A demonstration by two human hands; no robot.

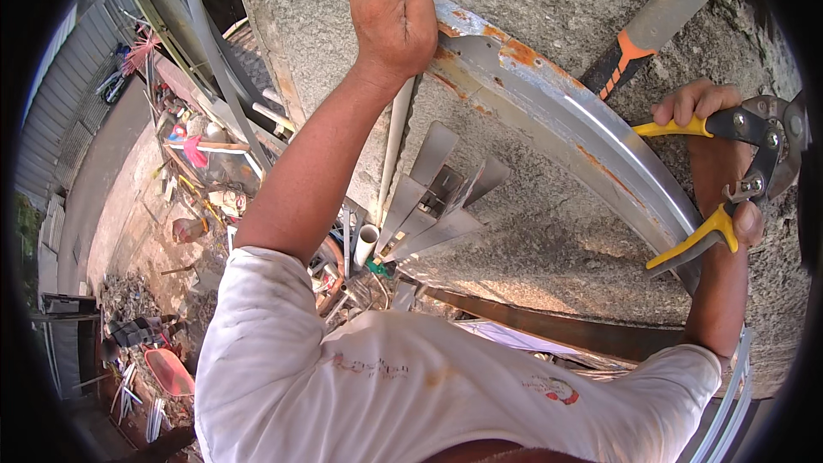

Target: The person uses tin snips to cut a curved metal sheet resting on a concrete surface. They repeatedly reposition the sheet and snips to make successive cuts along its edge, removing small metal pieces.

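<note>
My left hand (pixel 394 17), at the top, is closed round the upper end of a long metal channel (pixel 591 111) with rust patches. The channel slants down to the right, past my right forearm. At the right, my right hand (pixel 699 105) grips a pair of tin snips (pixel 765 141) with yellow and black handles. Its fingers are on the upper handle and the thumb on the lower one. The handles stand apart, and the jaws point away to the right. A tool with a grey, black and orange handle (pixel 660 21) lies between the channel and the snips; its head is hidden.
Rough concrete (pixel 549 231) spreads under the channel. Several bent sheet-metal strips (pixel 437 227) fan out below my left hand, beside a white pipe (pixel 366 240). Lower down on the left lie rubble, scrap and a red wheelbarrow tray (pixel 170 371). Curved metal lengths (pixel 206 34) stand at the upper left.
</note>
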